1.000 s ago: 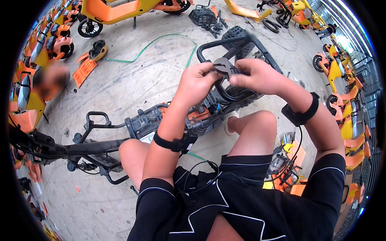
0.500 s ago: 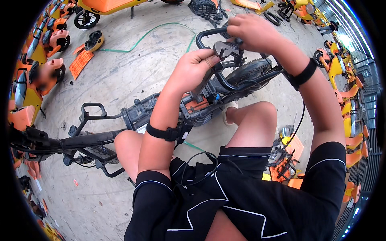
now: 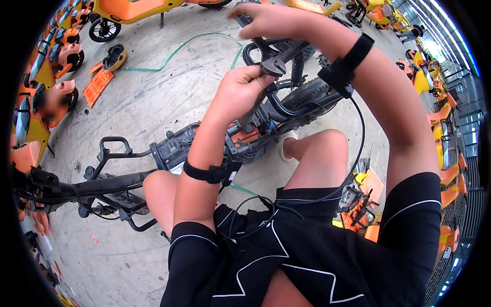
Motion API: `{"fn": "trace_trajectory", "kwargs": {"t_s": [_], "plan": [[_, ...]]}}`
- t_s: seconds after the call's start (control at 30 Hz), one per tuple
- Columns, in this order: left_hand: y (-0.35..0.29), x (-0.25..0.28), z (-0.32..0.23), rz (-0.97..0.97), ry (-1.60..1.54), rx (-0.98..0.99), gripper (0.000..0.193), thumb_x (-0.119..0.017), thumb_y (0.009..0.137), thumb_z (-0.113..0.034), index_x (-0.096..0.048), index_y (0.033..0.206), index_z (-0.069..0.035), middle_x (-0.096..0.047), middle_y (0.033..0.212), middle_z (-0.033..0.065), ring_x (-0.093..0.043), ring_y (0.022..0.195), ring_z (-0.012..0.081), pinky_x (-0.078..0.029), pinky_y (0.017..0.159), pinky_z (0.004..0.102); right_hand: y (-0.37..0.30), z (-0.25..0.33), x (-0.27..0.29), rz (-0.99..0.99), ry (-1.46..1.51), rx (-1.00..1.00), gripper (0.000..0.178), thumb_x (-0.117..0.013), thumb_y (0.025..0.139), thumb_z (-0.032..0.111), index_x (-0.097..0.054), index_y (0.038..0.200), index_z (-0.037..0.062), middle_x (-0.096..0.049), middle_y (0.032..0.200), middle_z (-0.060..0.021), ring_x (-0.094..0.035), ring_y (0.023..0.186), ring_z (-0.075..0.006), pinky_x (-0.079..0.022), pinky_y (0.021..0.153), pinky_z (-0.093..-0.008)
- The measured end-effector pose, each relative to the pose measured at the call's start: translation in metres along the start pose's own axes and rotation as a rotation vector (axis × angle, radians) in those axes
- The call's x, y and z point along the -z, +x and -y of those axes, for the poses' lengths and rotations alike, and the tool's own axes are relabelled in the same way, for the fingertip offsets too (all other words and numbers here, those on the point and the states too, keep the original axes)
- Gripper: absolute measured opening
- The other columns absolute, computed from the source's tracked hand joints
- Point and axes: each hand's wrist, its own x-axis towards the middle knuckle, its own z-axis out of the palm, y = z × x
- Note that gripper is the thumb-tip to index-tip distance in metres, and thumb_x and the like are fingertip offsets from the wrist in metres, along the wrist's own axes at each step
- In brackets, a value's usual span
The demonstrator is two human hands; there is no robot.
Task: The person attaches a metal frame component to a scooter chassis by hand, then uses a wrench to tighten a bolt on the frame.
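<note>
My left hand [image 3: 240, 92] is closed around an adjustable wrench [image 3: 274, 66]. The wrench's grey jaws stick out past my thumb, and its handle is partly hidden behind the hand. Farther out, my right hand [image 3: 271, 23] has thumb and fingers on either side of a dark bar-like handle [image 3: 263, 49], which reaches down to the wrench head. What that handle belongs to is not clear. Both hands are over the black tubular frame [image 3: 281, 105] of a stripped scooter, near its knobbly tire [image 3: 317, 91]. Whether the jaws touch a fastener cannot be made out.
The scooter's stripped body [image 3: 176, 146] lies across the floor by my legs. Loose parts [image 3: 358, 207] lie beyond my right knee. A helmet [image 3: 114, 57] and an orange panel [image 3: 98, 88] are at the left. Yellow-orange scooters [image 3: 133, 10] stand around. A black cable [image 3: 362, 130] hangs from my right wrist.
My right hand has moved left and away from me, off the tubular frame, with a dark handle now showing in it. The wrench head in my left hand has shifted slightly left and turned.
</note>
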Motion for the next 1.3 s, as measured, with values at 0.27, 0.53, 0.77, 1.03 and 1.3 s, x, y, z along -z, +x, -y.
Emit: {"fn": "trace_trajectory", "kwargs": {"t_s": [0.27,0.53,0.77,1.03,1.3], "plan": [[-0.001,-0.009,-0.007,-0.056,0.044,-0.028,0.019,-0.066,0.095,-0.011,-0.073,0.106,0.003,-0.074,0.094,0.0064,-0.062,0.085,0.0127,-0.05,0.082,0.0289,0.008,0.052,-0.042,-0.118,-0.393,0.248,0.08,-0.06,0.076,-0.003,-0.026,0.149,-0.0048,-0.068,0.084,-0.0272,-0.068,0.076,-0.0407,-0.052,0.064,-0.0458],[0.001,-0.015,0.023,-0.26,0.086,-0.411,0.018,-0.064,0.095,-0.01,-0.072,0.108,0.0,-0.073,0.09,0.0046,-0.064,0.084,0.0134,-0.05,0.08,0.0291,-0.072,0.112,-0.076,0.035,-0.539,0.468,0.044,-0.078,0.067,0.013,-0.053,0.103,0.0032,-0.064,0.093,-0.0164,-0.067,0.09,-0.0354,-0.055,0.074,-0.0431],[-0.011,-0.011,-0.009,-0.033,-0.299,0.088,0.017,-0.061,0.095,-0.007,-0.073,0.106,-0.002,-0.072,0.089,0.0016,-0.062,0.077,0.0089,-0.051,0.07,0.027,-0.166,0.096,-0.076,-0.282,-0.778,0.775,0.023,-0.059,0.08,0.018,-0.058,0.1,0.0062,-0.061,0.1,-0.0124,-0.062,0.09,-0.0264,-0.049,0.087,-0.0371],[0.004,-0.019,0.013,-0.096,-0.282,-0.012,0.024,-0.062,0.089,0.003,-0.069,0.111,0.007,-0.071,0.091,0.005,-0.062,0.079,0.0078,-0.05,0.07,0.0234,-0.25,0.055,-0.065,-0.299,-0.464,0.368,0.035,-0.079,0.079,0.014,-0.064,0.109,0.0079,-0.058,0.13,-0.0191,-0.069,0.085,-0.0288,-0.057,0.068,-0.0344],[0.003,-0.014,0.009,-0.06,-0.383,0.012,0.021,-0.062,0.09,0.004,-0.071,0.109,0.005,-0.072,0.096,0.0056,-0.065,0.086,0.0098,-0.052,0.077,0.0244,-0.268,0.01,-0.084,-0.553,0.354,-0.124,0.039,-0.064,0.097,0.012,-0.047,0.132,0.003,-0.061,0.12,-0.0136,-0.064,0.092,-0.02,-0.053,0.076,-0.0299]]}}
